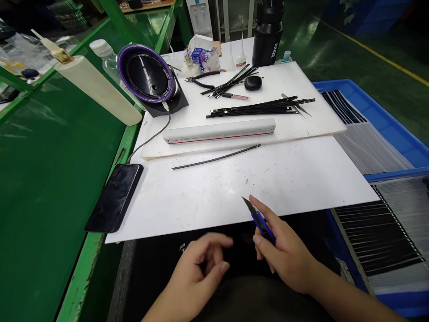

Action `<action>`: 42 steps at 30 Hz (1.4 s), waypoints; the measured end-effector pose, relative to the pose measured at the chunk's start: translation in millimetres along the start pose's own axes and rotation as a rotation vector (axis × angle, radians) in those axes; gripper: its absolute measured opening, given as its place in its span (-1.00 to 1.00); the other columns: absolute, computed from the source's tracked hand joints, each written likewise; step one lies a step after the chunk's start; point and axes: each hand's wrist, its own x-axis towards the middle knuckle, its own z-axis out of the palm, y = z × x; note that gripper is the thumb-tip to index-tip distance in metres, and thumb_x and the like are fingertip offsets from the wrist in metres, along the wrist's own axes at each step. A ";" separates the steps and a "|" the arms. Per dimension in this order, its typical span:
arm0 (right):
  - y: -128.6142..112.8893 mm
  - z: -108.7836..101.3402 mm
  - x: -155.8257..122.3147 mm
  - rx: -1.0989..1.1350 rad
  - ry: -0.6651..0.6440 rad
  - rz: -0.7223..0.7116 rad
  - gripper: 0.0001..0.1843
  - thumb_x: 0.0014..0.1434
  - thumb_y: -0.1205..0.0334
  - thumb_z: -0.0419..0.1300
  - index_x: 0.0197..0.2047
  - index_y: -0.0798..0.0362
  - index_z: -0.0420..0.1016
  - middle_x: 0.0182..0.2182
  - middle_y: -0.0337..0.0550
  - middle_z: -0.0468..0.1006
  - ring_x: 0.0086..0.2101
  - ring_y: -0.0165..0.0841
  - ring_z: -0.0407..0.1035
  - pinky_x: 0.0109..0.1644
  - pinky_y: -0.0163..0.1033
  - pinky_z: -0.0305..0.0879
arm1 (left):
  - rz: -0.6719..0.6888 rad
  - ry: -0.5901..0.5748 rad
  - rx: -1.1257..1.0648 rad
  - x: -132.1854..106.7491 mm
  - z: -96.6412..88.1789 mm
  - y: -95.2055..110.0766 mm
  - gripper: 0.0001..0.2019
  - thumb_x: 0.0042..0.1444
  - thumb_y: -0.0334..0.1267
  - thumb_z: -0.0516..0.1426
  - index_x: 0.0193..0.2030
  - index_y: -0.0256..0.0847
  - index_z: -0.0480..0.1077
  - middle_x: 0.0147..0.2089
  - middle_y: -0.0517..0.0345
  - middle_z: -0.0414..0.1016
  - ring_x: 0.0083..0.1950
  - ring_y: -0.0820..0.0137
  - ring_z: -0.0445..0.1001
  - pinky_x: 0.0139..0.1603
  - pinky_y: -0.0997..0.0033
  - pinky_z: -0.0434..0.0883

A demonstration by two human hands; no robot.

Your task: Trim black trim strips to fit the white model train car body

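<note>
My right hand (290, 255) grips a blue utility knife (258, 220), its dark pointed blade sticking out up and to the left over the front edge of the white sheet. My left hand (192, 273) hovers beside it above my lap, slightly blurred, fingers loosely curled, thumb and forefinger apart, with nothing seen between them. Beyond both hands, a single thin black strip (216, 159) lies on the white sheet (187, 201). Behind that, a long white box (219, 132) with a red line rests along the front of a thick white board (315, 118).
On the board lie bundled black strips (251, 108), tweezers (296, 105), pliers (203, 82), a marker (234, 95) and a black case (253, 82). A purple-rimmed fan (145, 74) is cabled to a phone (115, 197). Blue crates (395, 134) stand right; a black bottle (267, 38) stands behind.
</note>
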 end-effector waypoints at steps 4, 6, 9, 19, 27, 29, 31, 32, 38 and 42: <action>10.4 5.7 -2.7 0.126 0.131 -0.033 -0.28 0.40 0.20 0.07 0.52 -0.13 -0.13 -0.45 -0.34 0.39 -0.58 -0.45 0.23 -0.54 -0.39 0.22 | -0.119 0.122 -0.110 7.7 -3.4 12.4 -0.21 0.28 -0.04 0.13 0.52 0.01 -0.22 -0.43 0.35 0.23 -0.44 0.46 0.19 -0.37 0.43 0.22; 14.7 3.4 -7.5 0.149 0.201 -0.042 -0.28 0.41 0.16 0.08 0.52 -0.15 -0.14 -0.44 -0.34 0.40 -0.59 -0.45 0.21 -0.56 -0.39 0.20 | -0.188 0.083 -0.005 16.0 -1.6 20.6 -0.17 0.29 -0.03 0.10 0.53 0.05 -0.33 -0.41 0.35 0.27 -0.40 0.43 0.26 -0.32 0.39 0.27; 19.1 -6.8 -13.7 0.152 0.292 -0.038 -0.26 0.42 0.14 0.09 0.52 -0.18 -0.20 -0.46 -0.34 0.42 -0.63 -0.45 0.19 -0.57 -0.38 0.21 | -0.267 0.008 0.223 24.9 7.1 28.7 -0.12 0.30 -0.08 0.07 0.52 0.03 -0.50 -0.37 0.32 0.37 -0.38 0.38 0.33 -0.28 0.33 0.30; 24.9 -16.5 -5.9 0.110 0.139 0.031 -0.16 0.30 0.34 0.06 0.52 -0.29 -0.20 -0.42 -0.35 0.52 -0.64 -0.47 0.21 -0.55 -0.37 0.19 | -0.011 -0.584 0.442 12.5 12.7 33.1 -0.54 0.09 -0.30 0.22 0.16 0.07 0.49 -0.20 0.17 0.62 -0.15 0.26 0.48 -0.07 0.32 0.32; 36.7 -12.3 -11.9 0.084 -0.005 -0.046 -0.50 0.31 0.31 0.08 0.31 0.06 0.36 -0.52 -0.34 0.43 -0.51 -0.40 0.38 -0.28 -0.23 0.33 | -0.041 -0.126 0.276 -3.4 -26.2 0.6 -0.86 0.16 -0.27 0.16 -0.13 -0.09 0.47 -0.36 0.24 0.31 -0.30 0.38 0.32 -0.18 0.33 0.25; 35.2 -15.2 -12.7 0.143 0.046 -0.030 -0.35 0.33 0.31 0.08 0.45 -0.01 0.11 -0.48 -0.34 0.42 -0.53 -0.42 0.34 -0.43 -0.30 0.25 | -0.071 -0.103 0.165 -2.0 -26.1 -1.4 -0.63 0.20 -0.25 0.14 0.15 -0.02 0.33 -0.35 0.28 0.21 -0.32 0.40 0.26 -0.22 0.35 0.23; 29.8 -13.8 -10.7 0.159 0.088 -0.001 -0.22 0.33 0.31 0.07 0.52 -0.11 -0.15 -0.42 -0.33 0.45 -0.54 -0.43 0.30 -0.49 -0.34 0.20 | -0.089 -0.127 0.083 0.9 -22.4 0.5 -0.45 0.27 -0.18 0.10 0.37 0.05 0.08 -0.36 0.31 0.14 -0.35 0.41 0.20 -0.27 0.37 0.20; 26.3 -11.0 -8.6 0.154 0.116 0.015 -0.17 0.33 0.31 0.07 0.53 -0.16 -0.26 -0.40 -0.32 0.48 -0.55 -0.44 0.28 -0.51 -0.35 0.19 | -0.098 -0.135 0.063 2.3 -20.3 2.1 -0.40 0.29 -0.15 0.08 0.42 0.08 -0.02 -0.36 0.32 0.11 -0.36 0.41 0.17 -0.29 0.37 0.18; 8.9 14.8 12.2 0.123 0.165 0.063 -0.01 0.30 0.41 0.08 0.52 -0.29 -0.50 -0.39 -0.39 0.46 -0.45 -0.40 0.35 -0.34 -0.29 0.33 | -0.051 -0.127 -0.078 -0.5 -25.3 -2.7 -0.43 0.33 0.09 -0.05 0.42 0.01 0.03 -0.37 0.28 0.10 -0.37 0.39 0.11 -0.33 0.36 0.10; 6.3 15.4 19.2 0.113 0.069 0.072 -0.08 0.32 0.40 0.11 0.52 -0.34 -0.30 -0.43 -0.42 0.35 -0.44 -0.41 0.34 -0.26 -0.25 0.36 | 0.004 -0.047 -0.291 -2.1 -42.4 -12.6 -0.50 0.32 0.16 -0.16 0.07 -0.14 0.35 -0.45 0.26 0.13 -0.45 0.41 0.05 -0.42 0.35 0.06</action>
